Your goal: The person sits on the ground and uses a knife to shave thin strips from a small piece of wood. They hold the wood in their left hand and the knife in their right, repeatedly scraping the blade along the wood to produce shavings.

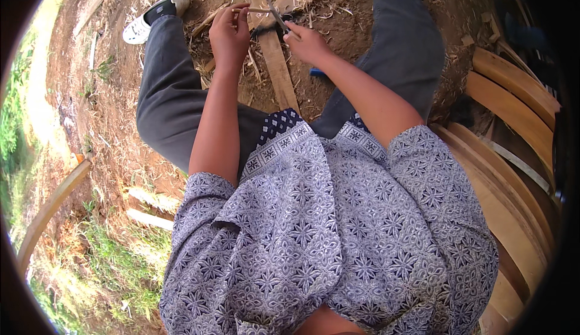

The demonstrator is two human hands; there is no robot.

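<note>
Thin pale wooden stick [260,10] is pinched at one end by the fingers of the left hand [229,33]; it is held out sideways above the long tan wooden plank [275,63], likely so the far end is left free for the blade. Knife with a narrow grey metal blade [277,16] is gripped by the closed right hand [308,46], blade slanted across the stick's free end, probably for control of the cutting angle. Contact between the two cannot be told. Plank is laid lengthwise between the dark grey trouser legs [402,51], presumably for easy reach. Curled pale wood shavings [305,0] are scattered around. Small blue object [316,71] is left near the right forearm; kind unclear.
</note>
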